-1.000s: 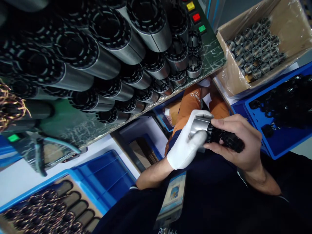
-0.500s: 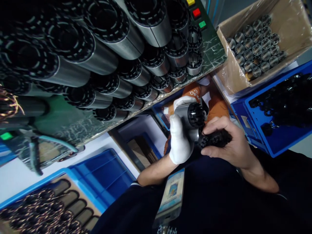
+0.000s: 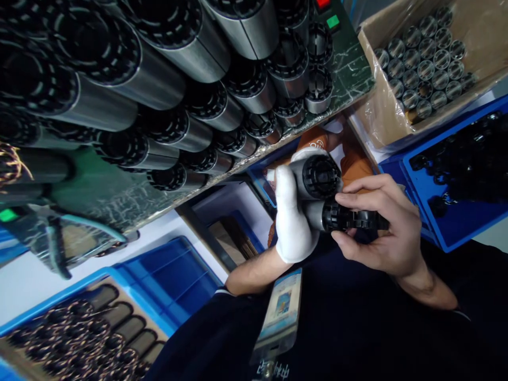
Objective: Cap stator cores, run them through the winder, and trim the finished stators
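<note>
So I'm standing by this green bench point(image 3: 130, 206), and there's stuff all round it. Off its right end is a plastic-lined cardboard box point(image 3: 482, 58) full of upright shiny metal tubes point(image 3: 426, 70), plus a blue bin point(image 3: 452, 233) heaped with black parts point(image 3: 476, 169). Below its left front edge, a blue crate point(image 3: 130, 296) holds copper-wound pieces point(image 3: 79, 336).

Just off the bench's front edge, the white-gloved left hand point(image 3: 293, 222) has its fingers clamped round two metal cylinders point(image 3: 315, 214), smooth and grey with black slotted ends. The bare right hand point(image 3: 384, 227) pinches black toothed rings point(image 3: 367, 219) between thumb and fingers, right up at the lower cylinder's end. Can't tell whether they're touching, tbh.
</note>
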Demonstrator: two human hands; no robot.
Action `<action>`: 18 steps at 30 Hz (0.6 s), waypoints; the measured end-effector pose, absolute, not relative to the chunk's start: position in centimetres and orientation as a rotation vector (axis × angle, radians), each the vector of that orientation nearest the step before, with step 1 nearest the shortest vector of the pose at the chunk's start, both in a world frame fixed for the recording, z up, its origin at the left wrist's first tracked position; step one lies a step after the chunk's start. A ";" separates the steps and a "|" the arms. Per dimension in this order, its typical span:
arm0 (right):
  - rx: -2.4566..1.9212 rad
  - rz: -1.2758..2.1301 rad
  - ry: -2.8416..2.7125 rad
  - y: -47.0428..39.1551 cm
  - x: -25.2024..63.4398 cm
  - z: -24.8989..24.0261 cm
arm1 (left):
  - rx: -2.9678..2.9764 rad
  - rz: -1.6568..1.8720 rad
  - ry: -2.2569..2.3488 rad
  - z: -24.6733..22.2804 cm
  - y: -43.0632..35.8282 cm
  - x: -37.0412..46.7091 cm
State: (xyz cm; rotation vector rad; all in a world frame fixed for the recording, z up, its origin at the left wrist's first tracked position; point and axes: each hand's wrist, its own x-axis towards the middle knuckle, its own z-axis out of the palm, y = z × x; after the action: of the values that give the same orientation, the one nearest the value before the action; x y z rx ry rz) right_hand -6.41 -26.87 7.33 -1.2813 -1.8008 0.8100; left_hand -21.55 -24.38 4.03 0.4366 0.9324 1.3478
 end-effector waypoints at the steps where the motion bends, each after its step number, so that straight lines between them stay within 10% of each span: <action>1: -1.294 0.820 -1.795 -26.8 -6.4 7.3 | 0.428 1.363 0.909 4.0 -24.4 -21.6; 18: -1.118 0.759 -2.025 -26.3 -4.9 6.4 | 0.507 1.268 1.031 3.4 -24.7 -22.2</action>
State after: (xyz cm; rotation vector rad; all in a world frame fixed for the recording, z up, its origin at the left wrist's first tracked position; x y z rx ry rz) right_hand -4.90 -26.32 6.38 -1.1177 -2.0253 0.7590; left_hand -22.16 -24.68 3.43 0.5070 1.0307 1.2681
